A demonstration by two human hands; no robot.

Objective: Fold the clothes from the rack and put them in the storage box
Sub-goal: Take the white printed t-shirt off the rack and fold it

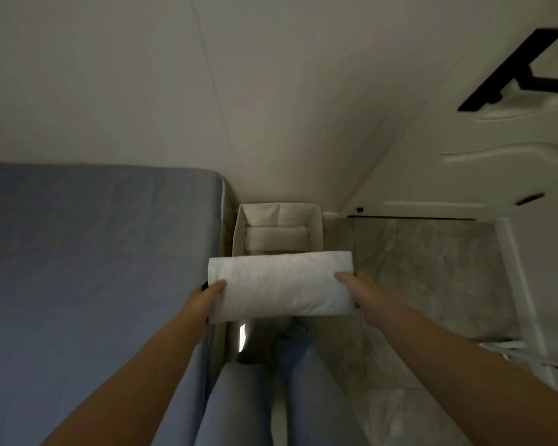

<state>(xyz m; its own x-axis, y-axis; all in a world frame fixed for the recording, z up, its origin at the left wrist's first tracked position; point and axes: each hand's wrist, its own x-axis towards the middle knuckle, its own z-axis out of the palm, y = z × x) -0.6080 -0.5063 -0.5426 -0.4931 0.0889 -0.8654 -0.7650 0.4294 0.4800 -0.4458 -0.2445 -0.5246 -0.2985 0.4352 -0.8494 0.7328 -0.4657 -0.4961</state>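
Both arms outstretched; left hand (208, 297), right hand (356, 289) pinching folded cloth (281, 286) ends above storage box (239, 233).

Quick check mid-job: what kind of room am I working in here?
Most likely a bedroom: a bed with a blue-grey sheet fills the left, a white fabric storage box sits on the tiled floor beside it, and a white panelled door stands to the right.

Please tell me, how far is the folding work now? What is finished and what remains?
Done: one folded white bundle already lies in the cream fabric storage box. In hand: left hand and right hand grip a folded white cloth above it. Left: lowering it in; the rack is out of view.
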